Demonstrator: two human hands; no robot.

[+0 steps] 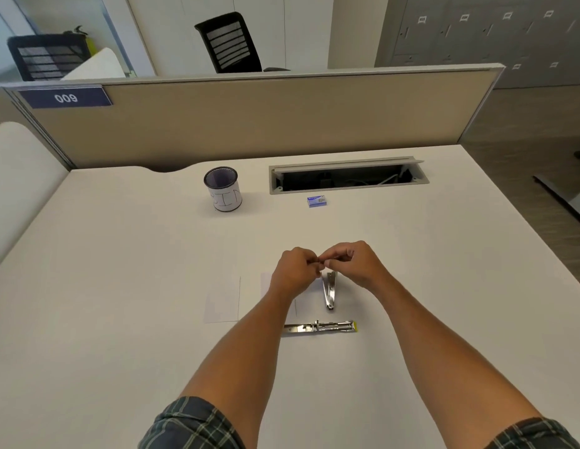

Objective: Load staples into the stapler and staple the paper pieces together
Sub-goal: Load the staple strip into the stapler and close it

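My left hand and my right hand meet fingertip to fingertip above the desk, pinching something very small between them, probably a strip of staples; it is too small to make out. Just below the hands a silver stapler body stands opened in a V. Its pulled-out staple tray, silver with a yellow end, lies flat in front of it. Two white paper pieces lie on the desk: one to the left, the other partly hidden under my left hand. A small blue staple box lies farther back.
A mesh pen cup with a white paper wrap stands at the back left. An open cable tray is sunk into the desk at the back. A beige partition closes the far edge. The desk's right edge drops to the floor.
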